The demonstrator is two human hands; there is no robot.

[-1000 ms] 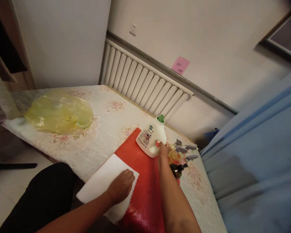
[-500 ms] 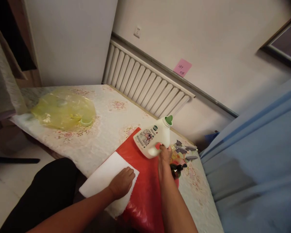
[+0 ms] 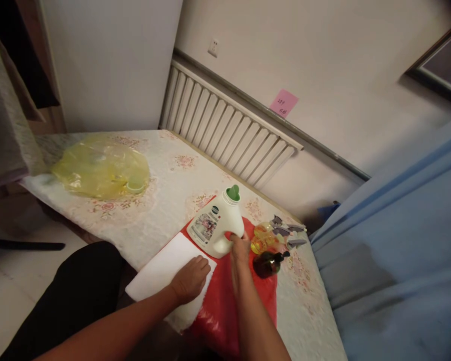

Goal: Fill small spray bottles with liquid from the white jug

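Observation:
My right hand [image 3: 240,249] is closed around the handle of a pale detergent jug [image 3: 212,226]. The jug has a picture label and an open neck with a green spout; it leans slightly above a red plastic bag [image 3: 223,286]. My left hand [image 3: 192,279] lies on a folded white paper towel [image 3: 161,268], its fingers bent and pressed together at the right edge. Part of the towel is hidden under that hand and forearm. Right of my right hand stand a dark pump bottle [image 3: 266,264] and clear yellowish bottles [image 3: 262,241] with grey spray heads.
A yellow plastic bag [image 3: 97,168] and a pale green cap [image 3: 135,186] lie on the left of the flower-patterned tablecloth [image 3: 161,195]. Behind the table is a radiator [image 3: 225,125]. A blue curtain [image 3: 398,240] hangs at the right.
My right hand has brought the jug leftward and a little down, uncovering more of the bottles. My left hand has stayed on the paper towel.

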